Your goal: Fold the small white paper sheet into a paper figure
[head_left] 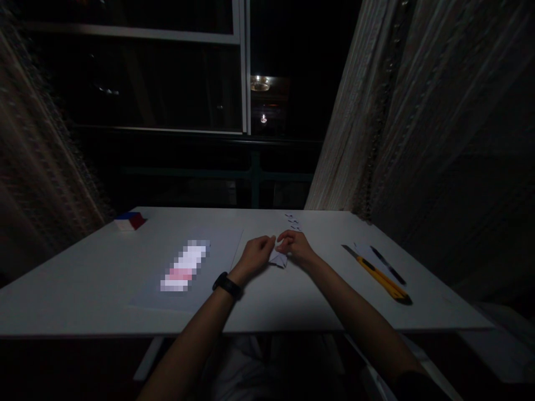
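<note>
A small piece of folded white paper [278,258] with dark lines on it is between my two hands, just above or on the white table. My left hand [256,254], with a black watch on its wrist, is closed on the paper's left edge. Curled over the paper's upper right part, my right hand [296,246] has its thumb and fingertips at the paper and looks closed on it. The fingers partly hide the paper. Beyond the hands lie several small paper pieces with dark marks [293,221] in a column.
On the right lie a yellow utility knife [382,280], its blade out, and a black pen [388,265]. A lit, blurred-out phone-like screen [184,267] rests on a large pale sheet [144,295] at left. A puzzle cube [129,221] stands at the far left of the table [284,312].
</note>
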Motion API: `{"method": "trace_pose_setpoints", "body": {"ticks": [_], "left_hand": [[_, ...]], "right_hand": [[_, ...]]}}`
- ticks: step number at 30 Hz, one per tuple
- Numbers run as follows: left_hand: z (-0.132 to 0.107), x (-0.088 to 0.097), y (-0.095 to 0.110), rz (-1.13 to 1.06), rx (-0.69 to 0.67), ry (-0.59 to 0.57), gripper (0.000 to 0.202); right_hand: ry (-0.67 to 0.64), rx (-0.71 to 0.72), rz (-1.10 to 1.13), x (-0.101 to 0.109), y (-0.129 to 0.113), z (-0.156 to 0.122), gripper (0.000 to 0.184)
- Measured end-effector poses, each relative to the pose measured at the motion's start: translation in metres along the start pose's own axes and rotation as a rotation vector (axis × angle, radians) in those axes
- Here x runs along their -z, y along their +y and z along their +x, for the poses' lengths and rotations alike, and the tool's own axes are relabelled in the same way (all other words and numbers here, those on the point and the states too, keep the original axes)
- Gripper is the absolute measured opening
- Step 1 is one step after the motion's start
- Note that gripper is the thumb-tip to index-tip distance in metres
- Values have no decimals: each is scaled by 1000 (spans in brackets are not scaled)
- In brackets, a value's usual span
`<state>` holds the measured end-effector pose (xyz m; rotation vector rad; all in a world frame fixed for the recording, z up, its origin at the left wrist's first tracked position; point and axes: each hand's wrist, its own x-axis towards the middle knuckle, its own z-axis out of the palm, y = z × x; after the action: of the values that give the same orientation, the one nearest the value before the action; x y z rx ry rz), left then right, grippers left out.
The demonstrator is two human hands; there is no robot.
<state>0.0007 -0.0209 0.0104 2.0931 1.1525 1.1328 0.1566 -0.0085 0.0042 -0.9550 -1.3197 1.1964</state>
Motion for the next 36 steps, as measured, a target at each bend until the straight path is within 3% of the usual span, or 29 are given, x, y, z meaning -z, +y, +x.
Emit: {"method": "trace_pose_setpoints", "body": {"ticks": [27,32,36], "left_hand": [[-1,3,2,107,-105,-41,29],[-2,2,1,138,-126,-17,29],[-3,1,3,147,-124,-36,30]], "right_hand": [[-99,91,-55,0,-6,-3,34],[-168,37,-66,5,-7,-3,39],[-128,24,-72,4,-5,-3,36]]}}
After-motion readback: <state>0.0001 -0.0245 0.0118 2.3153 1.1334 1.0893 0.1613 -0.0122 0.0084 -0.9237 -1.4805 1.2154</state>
